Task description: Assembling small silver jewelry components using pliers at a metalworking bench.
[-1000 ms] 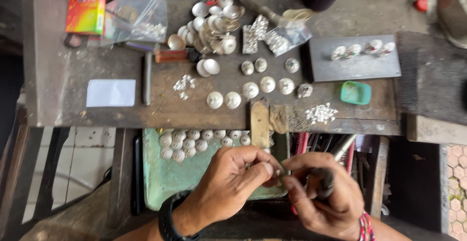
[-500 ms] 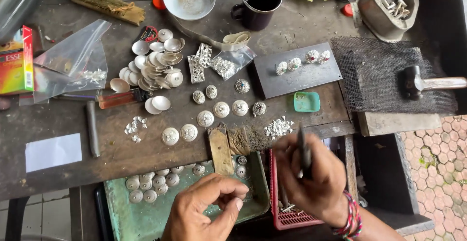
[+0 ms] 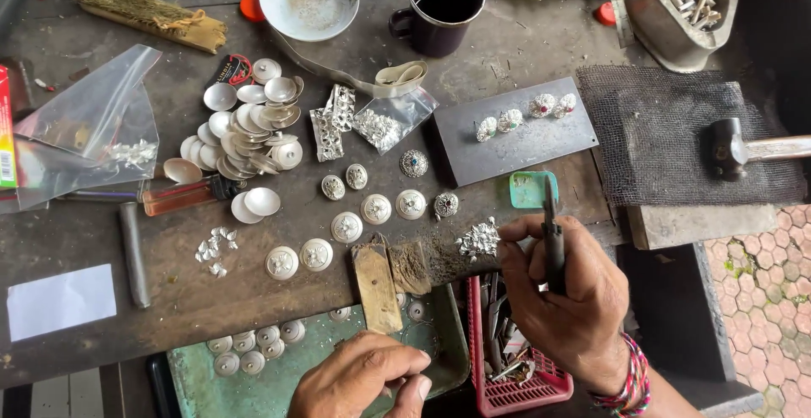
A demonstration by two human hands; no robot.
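Between R fingers: pliers upright.

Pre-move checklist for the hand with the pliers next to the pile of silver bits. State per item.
1. Right hand grips the dark pliers: ok.
2. Pliers tip free of the silver pile: ok, tip points up, beside the teal dish.
3. Fingers close to the pile: ok; contact cannot tell.
4. Left hand holding a piece: cannot tell, fingers curled shut.
5. Left hand over the green tray: ok.
6. Decorated domes apart from the pile: ok.
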